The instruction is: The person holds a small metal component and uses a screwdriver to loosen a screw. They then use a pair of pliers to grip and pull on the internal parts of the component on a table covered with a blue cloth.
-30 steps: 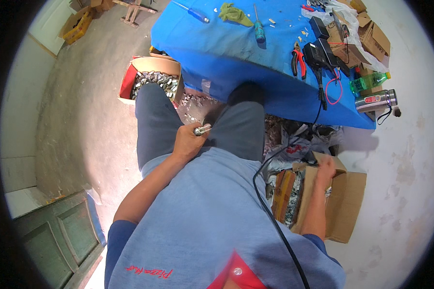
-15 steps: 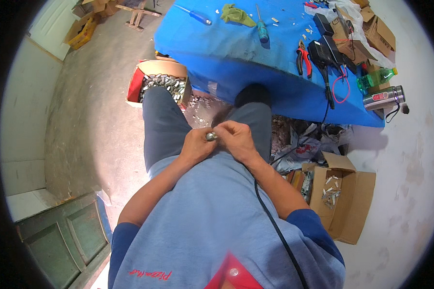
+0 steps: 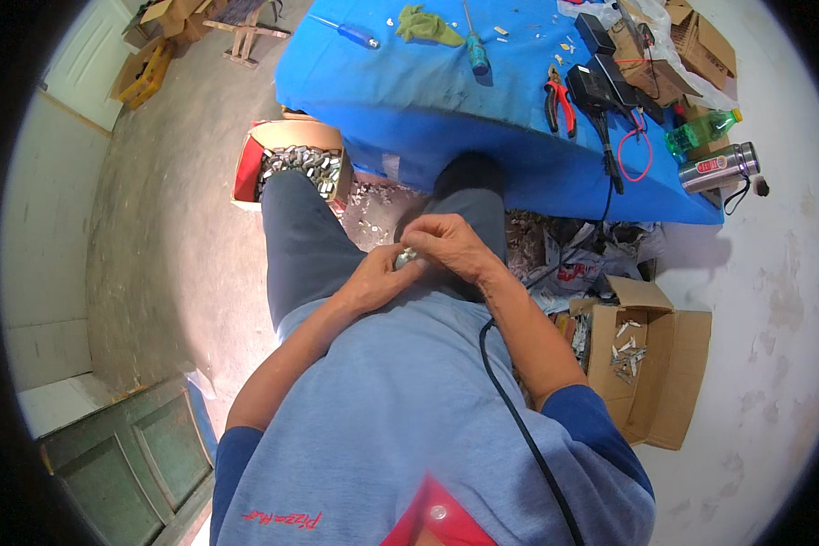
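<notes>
Small pale piece (image 3: 405, 258) gripped in left hand (image 3: 379, 280), fingers curled around it.
Right hand (image 3: 452, 247) bunches fingertips just beside; can't tell if gripping. Slackened left fingers could drop it.

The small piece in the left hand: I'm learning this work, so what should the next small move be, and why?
Probably a light pinch on the small piece with the right hand: the left hand holds it between the thighs, and the right fingertips are bent close by it. Whether they already touch it is unclear.
</notes>
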Available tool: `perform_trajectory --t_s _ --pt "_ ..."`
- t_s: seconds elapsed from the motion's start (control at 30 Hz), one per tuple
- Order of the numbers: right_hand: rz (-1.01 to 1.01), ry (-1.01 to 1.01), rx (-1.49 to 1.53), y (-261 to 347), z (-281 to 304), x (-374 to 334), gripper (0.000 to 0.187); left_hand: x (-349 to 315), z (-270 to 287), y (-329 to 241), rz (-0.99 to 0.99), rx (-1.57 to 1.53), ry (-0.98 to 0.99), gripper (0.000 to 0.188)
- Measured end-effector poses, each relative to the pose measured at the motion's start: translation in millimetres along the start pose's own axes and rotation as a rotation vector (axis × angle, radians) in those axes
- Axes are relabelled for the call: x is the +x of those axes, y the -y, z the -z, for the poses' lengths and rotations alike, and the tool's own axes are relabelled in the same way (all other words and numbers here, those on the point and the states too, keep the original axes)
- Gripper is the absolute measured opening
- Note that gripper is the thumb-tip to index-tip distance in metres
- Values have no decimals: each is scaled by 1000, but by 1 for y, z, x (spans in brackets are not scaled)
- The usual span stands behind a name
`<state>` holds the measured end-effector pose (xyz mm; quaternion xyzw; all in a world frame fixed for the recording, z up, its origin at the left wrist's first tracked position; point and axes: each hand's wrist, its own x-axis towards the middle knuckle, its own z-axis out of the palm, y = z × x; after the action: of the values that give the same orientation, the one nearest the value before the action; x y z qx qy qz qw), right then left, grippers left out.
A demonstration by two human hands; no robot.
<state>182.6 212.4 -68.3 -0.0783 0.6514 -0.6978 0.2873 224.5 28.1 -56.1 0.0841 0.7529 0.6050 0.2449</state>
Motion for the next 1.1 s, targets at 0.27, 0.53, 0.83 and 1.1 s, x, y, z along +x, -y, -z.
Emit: perform_trajectory --t_s 0.27,0.53,0.83,1.1 --pt "-128 -253 178 1 1 -1 26 5 -5 9 -54 -24 -94 29" --pt "302 -750 -376 37 45 -8 21 4 -3 19 -9 -118 -223 32" --pt "446 -1179 -981 98 136 43 26 12 -2 -4 35 -240 -273 28" --pt "-21 -1306 -1465 94 185 60 51 24 6 -3 -102 -215 -408 29"
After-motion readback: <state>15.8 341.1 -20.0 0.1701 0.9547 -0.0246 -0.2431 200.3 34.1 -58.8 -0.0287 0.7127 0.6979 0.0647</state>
